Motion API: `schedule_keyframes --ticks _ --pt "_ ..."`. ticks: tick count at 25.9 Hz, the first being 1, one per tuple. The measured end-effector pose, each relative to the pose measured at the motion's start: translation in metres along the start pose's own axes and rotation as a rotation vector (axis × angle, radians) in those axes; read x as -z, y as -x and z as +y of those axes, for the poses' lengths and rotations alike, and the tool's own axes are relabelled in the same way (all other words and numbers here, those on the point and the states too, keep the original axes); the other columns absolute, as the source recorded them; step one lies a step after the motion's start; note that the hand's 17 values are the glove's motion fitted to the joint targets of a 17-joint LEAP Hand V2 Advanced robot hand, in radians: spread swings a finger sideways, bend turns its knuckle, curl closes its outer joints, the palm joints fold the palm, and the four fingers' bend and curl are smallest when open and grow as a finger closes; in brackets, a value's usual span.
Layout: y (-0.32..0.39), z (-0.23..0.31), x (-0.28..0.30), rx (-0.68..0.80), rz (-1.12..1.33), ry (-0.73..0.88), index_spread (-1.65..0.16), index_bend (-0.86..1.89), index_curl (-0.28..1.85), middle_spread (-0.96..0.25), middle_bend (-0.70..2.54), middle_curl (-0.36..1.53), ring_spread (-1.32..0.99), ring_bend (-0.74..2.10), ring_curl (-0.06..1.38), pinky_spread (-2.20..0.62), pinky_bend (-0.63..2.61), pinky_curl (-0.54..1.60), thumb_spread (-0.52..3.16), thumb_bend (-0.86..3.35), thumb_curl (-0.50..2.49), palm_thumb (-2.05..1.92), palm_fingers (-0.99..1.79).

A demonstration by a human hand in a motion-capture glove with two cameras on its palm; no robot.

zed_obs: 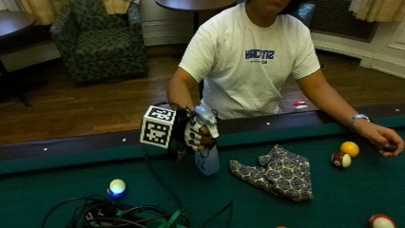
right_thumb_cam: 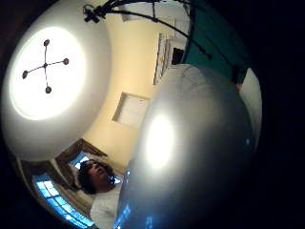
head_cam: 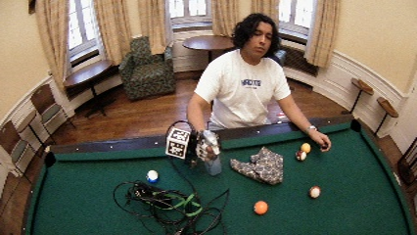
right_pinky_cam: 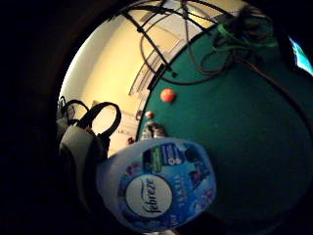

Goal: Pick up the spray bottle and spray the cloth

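Above the green felt, gloved right hand (zed_obs: 196,134) fingers curl round a pale blue-labelled spray bottle (zed_obs: 207,159) beside the patterned cloth (zed_obs: 278,172).

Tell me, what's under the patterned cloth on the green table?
The crumpled dark patterned cloth lies straight on the green felt pool table. Only felt shows around its edges. Whatever might sit beneath its folds is covered, so it cannot be seen.

The gloved hands (zed_obs: 197,134) hide the spray bottle's (zed_obs: 207,161) trigger.
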State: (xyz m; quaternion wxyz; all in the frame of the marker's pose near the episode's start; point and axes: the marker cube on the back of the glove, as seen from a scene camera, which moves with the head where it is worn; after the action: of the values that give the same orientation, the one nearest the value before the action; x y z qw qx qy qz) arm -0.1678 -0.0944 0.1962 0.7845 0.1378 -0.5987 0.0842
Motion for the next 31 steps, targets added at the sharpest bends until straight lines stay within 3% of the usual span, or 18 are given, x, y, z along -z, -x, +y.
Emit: schedule_keyframes --ticks 14,21,31 --pt "0.172 -0.046 0.028 0.137 0.131 0.077 -0.26 0.46 0.54 -0.21 0.68 0.56 -0.21 0.77 0.5 -0.29 0.46 0.42 0.39 -0.02 0.66 0.9 1.42" --pt "0.199 -0.066 -0.014 -0.053 0.257 0.205 -0.26 0.46 0.56 -0.21 0.69 0.57 -0.2 0.79 0.5 -0.29 0.47 0.43 0.35 -0.02 0.69 0.9 1.41" --pt "0.153 -0.048 -0.116 -0.336 0.554 0.626 -0.27 0.46 0.57 -0.21 0.7 0.57 -0.2 0.8 0.5 -0.29 0.47 0.43 0.32 -0.03 0.73 0.9 1.4"
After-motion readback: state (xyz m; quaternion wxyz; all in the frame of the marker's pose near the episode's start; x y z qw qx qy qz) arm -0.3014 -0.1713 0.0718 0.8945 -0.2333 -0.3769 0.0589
